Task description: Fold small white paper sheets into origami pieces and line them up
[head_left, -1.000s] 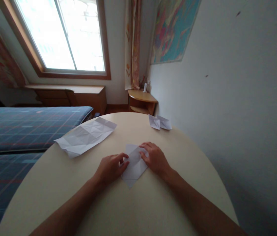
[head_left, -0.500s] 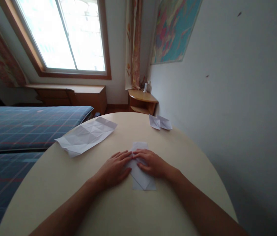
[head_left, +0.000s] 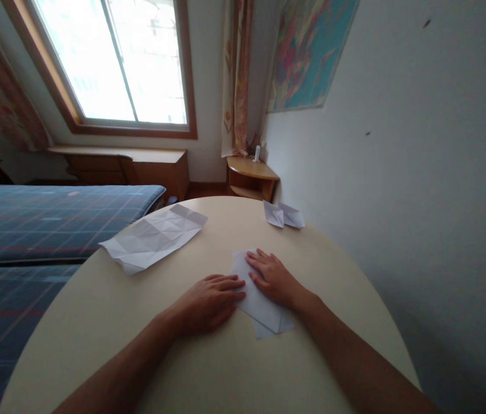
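Left hand (head_left: 211,302): bare, slim-fingered, seen from here
Right hand (head_left: 275,279): bare too
Left forearm (head_left: 126,359): uncovered, gently tapered
Right forearm (head_left: 350,351): uncovered, much the same taper

Plaid mattress (head_left: 53,221) L; window (head_left: 100,63) w/ wood frame (head_left: 190,86); multicol. poster (head_left: 309,57) on R wall (head_left: 419,172); corner shelf (head_left: 251,167) below R curtain (head_left: 240,86).

Head view: close above near side of bench (head_left: 234,374), facing forward and down; far window (head_left: 111,63) left, wall (head_left: 419,172) right.
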`<state>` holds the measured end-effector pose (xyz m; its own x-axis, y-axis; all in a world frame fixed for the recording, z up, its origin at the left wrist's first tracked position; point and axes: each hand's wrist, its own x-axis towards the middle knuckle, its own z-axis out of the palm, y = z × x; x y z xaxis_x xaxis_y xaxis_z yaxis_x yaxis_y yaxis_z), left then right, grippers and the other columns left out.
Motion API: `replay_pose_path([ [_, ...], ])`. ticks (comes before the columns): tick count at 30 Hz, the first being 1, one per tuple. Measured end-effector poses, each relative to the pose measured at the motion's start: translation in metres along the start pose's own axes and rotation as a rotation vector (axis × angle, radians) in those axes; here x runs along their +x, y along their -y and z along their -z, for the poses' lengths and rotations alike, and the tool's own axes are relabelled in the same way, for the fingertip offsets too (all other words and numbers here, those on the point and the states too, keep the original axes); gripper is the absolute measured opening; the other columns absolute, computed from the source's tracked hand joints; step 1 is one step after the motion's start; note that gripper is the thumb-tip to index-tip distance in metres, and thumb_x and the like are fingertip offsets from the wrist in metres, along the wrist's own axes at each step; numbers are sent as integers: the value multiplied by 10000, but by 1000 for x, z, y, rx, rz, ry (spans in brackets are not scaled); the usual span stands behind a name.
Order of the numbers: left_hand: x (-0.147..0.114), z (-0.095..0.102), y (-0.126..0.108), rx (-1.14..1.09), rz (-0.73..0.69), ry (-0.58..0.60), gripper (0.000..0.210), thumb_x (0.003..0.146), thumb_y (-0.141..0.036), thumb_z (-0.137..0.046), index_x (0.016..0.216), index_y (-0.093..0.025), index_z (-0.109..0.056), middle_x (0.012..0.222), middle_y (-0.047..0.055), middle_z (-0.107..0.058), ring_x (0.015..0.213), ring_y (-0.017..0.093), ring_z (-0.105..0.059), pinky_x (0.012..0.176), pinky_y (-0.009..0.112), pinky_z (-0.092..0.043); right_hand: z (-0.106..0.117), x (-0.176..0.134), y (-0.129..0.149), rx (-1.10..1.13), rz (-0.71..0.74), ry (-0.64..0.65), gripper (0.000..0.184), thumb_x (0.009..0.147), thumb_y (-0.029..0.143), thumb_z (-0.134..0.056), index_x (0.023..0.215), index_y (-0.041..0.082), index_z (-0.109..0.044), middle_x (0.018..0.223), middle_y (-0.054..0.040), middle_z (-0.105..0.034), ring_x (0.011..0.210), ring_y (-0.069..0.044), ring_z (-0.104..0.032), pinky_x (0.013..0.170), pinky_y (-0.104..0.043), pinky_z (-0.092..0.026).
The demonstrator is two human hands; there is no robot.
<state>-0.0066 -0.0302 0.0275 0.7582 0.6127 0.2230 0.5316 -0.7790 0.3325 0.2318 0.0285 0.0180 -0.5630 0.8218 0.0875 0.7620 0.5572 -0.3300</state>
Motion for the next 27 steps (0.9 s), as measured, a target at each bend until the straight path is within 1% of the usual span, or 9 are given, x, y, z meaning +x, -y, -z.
replay_pose_path([
  [3, 1, -3, -1, 26, 8, 22, 428, 911, -248, -531, 1333, -311, -571, 1476, 16, -518, 1334, 243, -513, 1131, 442, -398, -2, 1, -3, -5, -14, -8, 520, 971, 315, -431, 1477, 193, -439, 1549, -82, -403, 1468, -287, -283, 1184, -551, -212],
  [8, 5, -11, 1, 63, 81, -28, 380, 944, -298, -517, 1319, -298, -576, 1441, 35, -556, 1310, 219, -538, 1124, 416, -410, -2, 2, -2, -21, 3, -20, 499, 975, 311, -426, 1459, 195, -467, 1543, -69, -415, 1460, -293, -299, 1179, -555, -238],
  [12, 5, -11, 4, 112, 170, -54, 397, 943, -307, -532, 1340, -297, -559, 1449, 40, -548, 1309, 217, -540, 1132, 426, -399, 0, 1, 5, -21, 33, -17, 473, 982, 303, -433, 1440, 202, -494, 1524, -70, -444, 1455, -302, -309, 1171, -575, -249],
  [16, 1, -8, 8, 167, 265, -55, 428, 946, -344, -528, 1369, -280, -535, 1480, 60, -511, 1346, 228, -501, 1157, 469, -355, 1, 0, 12, -15, 82, -9, 459, 988, 311, -449, 1431, 205, -506, 1504, -76, -472, 1445, -319, -324, 1162, -595, -259],
  [21, -1, -5, 9, 219, 333, -77, 567, 898, -510, -567, 1397, -245, -512, 1495, 106, -483, 1373, 262, -467, 1201, 535, -238, 1, -1, 15, -7, 151, -3, 437, 977, 298, -493, 1402, 205, -539, 1478, -84, -503, 1441, -324, -333, 1162, -613, -252],
  [25, 0, -5, 8, 254, 405, -77, 595, 900, -559, -535, 1401, -240, -511, 1509, 113, -462, 1384, 281, -450, 1193, 553, -234, 1, -2, 14, 8, 209, -14, 403, 965, 290, -525, 1355, 210, -586, 1438, -92, -546, 1426, -326, -363, 1150, -610, -280],
  [27, 0, -6, 8, 272, 441, -95, 597, 901, -562, -527, 1400, -236, -509, 1508, 110, -464, 1383, 287, -450, 1191, 556, -235, 1, -2, 14, 10, 233, -21, 385, 957, 284, -539, 1329, 213, -609, 1415, -95, -570, 1416, -324, -380, 1144, -611, -290],
])
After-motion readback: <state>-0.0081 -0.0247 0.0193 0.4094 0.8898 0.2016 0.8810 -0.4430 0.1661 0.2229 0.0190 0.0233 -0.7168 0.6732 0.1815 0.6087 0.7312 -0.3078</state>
